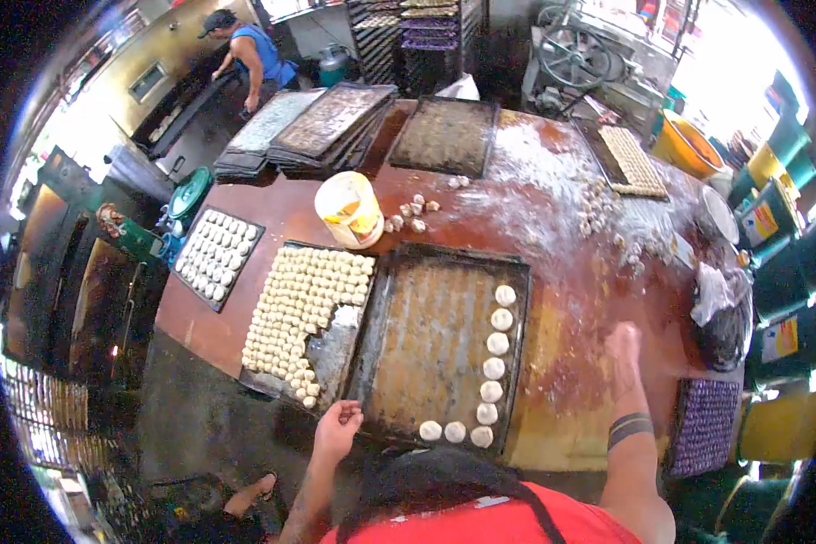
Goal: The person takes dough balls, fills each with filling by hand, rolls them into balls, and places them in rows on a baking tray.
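Dough balls (493, 368) sit in the middle tray (426, 335) before us, seven down its 3 o'clock side and two more along its near edge by 6 o'clock, so that they make a corner shape. We take that tray as the centre of our clock, with twelve straight ahead.

Our left hand (338, 428) is at 8 o'clock, by the near ends of the middle tray and the left tray (331, 349). Its fingers are curled in; we cannot tell whether they pinch anything. Our right hand (624, 349) is at 3 o'clock, over the wooden table (562, 399) and well apart from the dough balls. It is blurred, so we cannot tell whether it is open or closed, or holds anything.

The left tray lies at 9 o'clock, just beside the middle one, packed with small dough pieces (299, 299) except toward its near right part. Farther out, near 10, we see a tray of pale rounds (216, 258). A tub (349, 210) stands at 11, with loose dough lumps (412, 211) beside it. Stacked trays (331, 127) are beyond the tub, and a dark tray (444, 136) lies at 12.

Between 1 and 2 we see spread flour (539, 172), more loose lumps and a tray of small rolls (632, 161); an orange bucket (692, 145) stands at 2. A tray of purple pieces (705, 422) lies between 3 and 4. Past the stacked trays, at 11, a person in a blue top (267, 62) leans toward a long dark surface.
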